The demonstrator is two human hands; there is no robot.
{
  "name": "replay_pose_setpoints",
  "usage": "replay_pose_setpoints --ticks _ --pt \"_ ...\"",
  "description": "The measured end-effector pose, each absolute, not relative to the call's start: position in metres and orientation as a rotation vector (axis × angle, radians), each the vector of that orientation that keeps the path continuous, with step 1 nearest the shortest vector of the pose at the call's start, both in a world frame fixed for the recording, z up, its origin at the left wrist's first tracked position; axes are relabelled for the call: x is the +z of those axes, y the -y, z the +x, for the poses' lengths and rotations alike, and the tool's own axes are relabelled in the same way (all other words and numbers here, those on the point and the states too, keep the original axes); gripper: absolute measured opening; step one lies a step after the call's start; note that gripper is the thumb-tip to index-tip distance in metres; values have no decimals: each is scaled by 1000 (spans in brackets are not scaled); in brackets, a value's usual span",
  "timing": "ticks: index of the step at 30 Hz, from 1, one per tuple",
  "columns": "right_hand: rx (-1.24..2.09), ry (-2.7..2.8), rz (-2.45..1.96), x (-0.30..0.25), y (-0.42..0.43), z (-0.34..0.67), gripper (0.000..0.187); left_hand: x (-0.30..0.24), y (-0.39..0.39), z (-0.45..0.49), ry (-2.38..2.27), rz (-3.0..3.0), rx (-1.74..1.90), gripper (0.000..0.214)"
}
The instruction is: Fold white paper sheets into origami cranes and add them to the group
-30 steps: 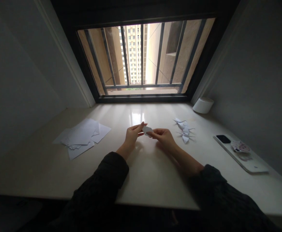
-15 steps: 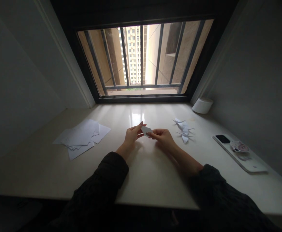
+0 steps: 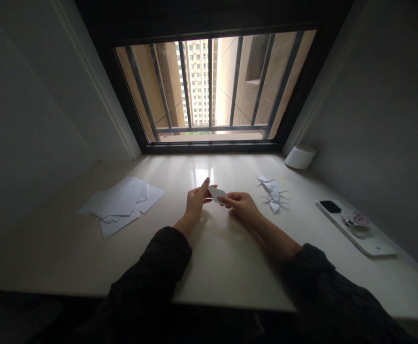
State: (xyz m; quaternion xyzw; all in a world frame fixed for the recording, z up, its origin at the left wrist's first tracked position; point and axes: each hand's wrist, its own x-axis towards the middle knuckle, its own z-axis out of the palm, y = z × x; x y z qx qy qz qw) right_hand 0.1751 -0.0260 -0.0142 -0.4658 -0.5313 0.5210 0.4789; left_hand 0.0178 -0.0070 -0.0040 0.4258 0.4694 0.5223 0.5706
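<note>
The right hand is pinching a small folded white paper above the middle of the worktop, its thumb covering the near right corner and its other fingers mostly hiding behind. The left hand is holding its thumb upright at the paper's left edge while its fingers are reaching partly out of sight behind it, so whether they are gripping I cannot tell. Dim light is blurring the folds, and dark sleeves are running out of view below.

The head camera looks forward and down across the counter toward the window.
</note>
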Motion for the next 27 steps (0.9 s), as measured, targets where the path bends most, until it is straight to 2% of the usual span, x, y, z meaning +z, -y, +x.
replay_pose_setpoints --ticks 8,27 --pt "1240 1236 -1140 -18 22 178 37 -9 9 20 -1006 1116 1064 38" --pt "1157 1395 -1143 -13 27 175 41 -6 6 15 -1047 989 1126 40"
